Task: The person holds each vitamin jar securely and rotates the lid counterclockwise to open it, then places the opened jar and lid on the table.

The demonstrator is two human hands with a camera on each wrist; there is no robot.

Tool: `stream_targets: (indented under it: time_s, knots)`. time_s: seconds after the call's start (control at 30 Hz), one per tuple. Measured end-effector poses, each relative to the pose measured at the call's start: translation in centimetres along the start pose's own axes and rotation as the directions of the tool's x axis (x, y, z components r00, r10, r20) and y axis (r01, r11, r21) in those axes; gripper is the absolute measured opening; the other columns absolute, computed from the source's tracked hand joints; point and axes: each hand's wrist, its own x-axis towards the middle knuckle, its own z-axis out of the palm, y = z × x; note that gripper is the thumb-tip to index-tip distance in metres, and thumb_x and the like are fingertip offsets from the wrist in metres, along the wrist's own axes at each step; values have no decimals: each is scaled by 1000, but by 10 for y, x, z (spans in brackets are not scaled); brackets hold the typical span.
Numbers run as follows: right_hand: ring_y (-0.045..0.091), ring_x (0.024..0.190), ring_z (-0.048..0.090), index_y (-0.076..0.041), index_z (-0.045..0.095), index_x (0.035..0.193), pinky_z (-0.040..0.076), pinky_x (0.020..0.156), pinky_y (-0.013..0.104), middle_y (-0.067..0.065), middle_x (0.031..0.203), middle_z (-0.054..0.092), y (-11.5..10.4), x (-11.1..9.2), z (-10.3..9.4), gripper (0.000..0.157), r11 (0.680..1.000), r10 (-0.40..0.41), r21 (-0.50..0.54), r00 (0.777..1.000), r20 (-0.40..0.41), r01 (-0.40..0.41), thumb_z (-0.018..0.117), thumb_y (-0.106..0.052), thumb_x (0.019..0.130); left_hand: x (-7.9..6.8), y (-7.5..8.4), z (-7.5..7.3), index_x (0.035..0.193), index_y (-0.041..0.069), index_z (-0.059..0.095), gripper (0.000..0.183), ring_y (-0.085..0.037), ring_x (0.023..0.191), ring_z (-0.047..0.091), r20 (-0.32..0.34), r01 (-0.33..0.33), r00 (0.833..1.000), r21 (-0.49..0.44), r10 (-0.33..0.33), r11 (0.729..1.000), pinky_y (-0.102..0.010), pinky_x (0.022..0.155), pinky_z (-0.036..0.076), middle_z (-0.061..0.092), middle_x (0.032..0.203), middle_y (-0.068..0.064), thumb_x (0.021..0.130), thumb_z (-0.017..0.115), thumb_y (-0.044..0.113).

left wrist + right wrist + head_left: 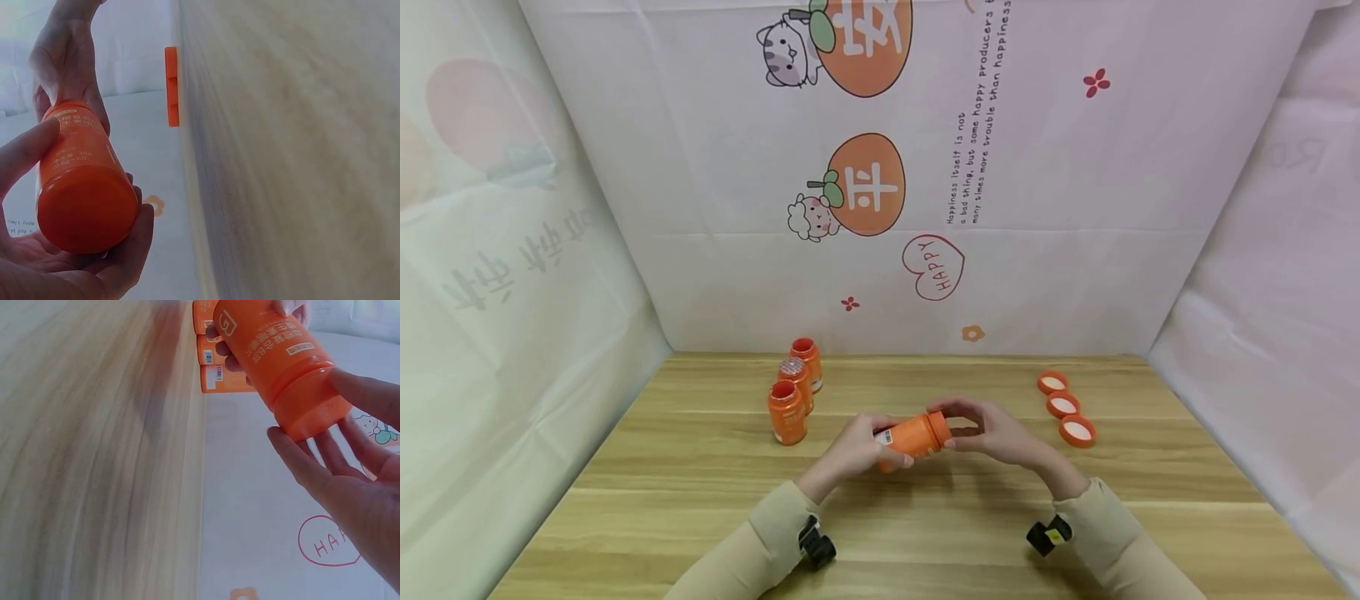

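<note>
An orange bottle [912, 439] with white print is held tilted above the table, its capped end toward the right. My left hand [861, 446] grips the bottle's body near its base, thumb along one side. The fingers of my right hand [992, 431] are curled about the orange cap [312, 406], pinching it between thumb and fingers. In the left wrist view the round base of the bottle [87, 209] faces the camera. The right wrist view shows the cap seated on the bottle's neck.
Left of the hands, three uncapped orange bottles [787, 417] stand in a row; the middle one has a silvery covering at its mouth. On the right, three orange caps [1077, 432] lie with white insides up. A printed white cloth [1037, 275] rises behind the wooden table [700, 483].
</note>
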Motion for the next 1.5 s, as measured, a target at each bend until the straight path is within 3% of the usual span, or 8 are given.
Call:
stream_targets:
  time_s: [0.2,0.33,0.57,0.73,0.9,1.1,1.5]
  knots:
    - [24,125,49,-5,52,130,47,96,45,14,135,52,4,0,1,48,997,-69,42,997,-19,69,69,-8,85,1,-1,-1,117,11,67,57,-15,86,58,10,8,1000,-20,-8,1000,-33,77,47,68,102,-2,64,81,28]
    - [24,126,49,-6,53,128,46,96,45,9,134,53,3,-1,1,47,997,-50,64,998,-30,52,70,-8,84,0,-1,0,116,12,67,57,-16,86,59,2,16,1000,-28,-16,999,-34,78,47,68,101,-1,63,82,28]
    - [31,120,52,-15,51,131,51,88,29,11,133,54,-2,3,4,40,996,78,40,990,-116,-73,59,-28,94,-1,1,3,115,14,68,56,-16,86,58,-39,-2,999,-7,2,1000,-35,78,46,68,100,1,63,83,30]
    - [28,114,56,-15,49,133,52,85,35,13,129,55,-6,7,9,42,980,199,48,968,-152,-194,52,-37,97,-2,5,6,114,14,69,56,-14,83,58,-77,-32,996,34,34,999,-33,75,46,69,98,1,62,85,29]
    - [23,106,58,-10,50,132,53,84,40,14,123,57,-7,10,14,54,942,336,56,924,-184,-331,53,-48,93,-3,9,9,114,13,68,57,-13,82,57,-115,-50,992,78,59,996,-32,74,46,69,99,0,61,86,27]
    - [19,92,62,-6,55,123,54,81,44,13,112,60,-6,12,16,54,911,412,77,892,-187,-404,53,-51,92,-5,11,10,116,14,67,56,-15,86,56,-149,-66,986,106,81,992,-34,77,46,67,104,-1,64,86,22]
    - [20,94,63,0,50,127,53,83,46,19,118,56,-5,9,12,59,921,387,108,912,-138,-375,57,-47,91,-6,13,10,116,13,67,58,-15,84,57,-170,-83,979,152,109,985,-32,73,47,68,104,-3,63,86,22]
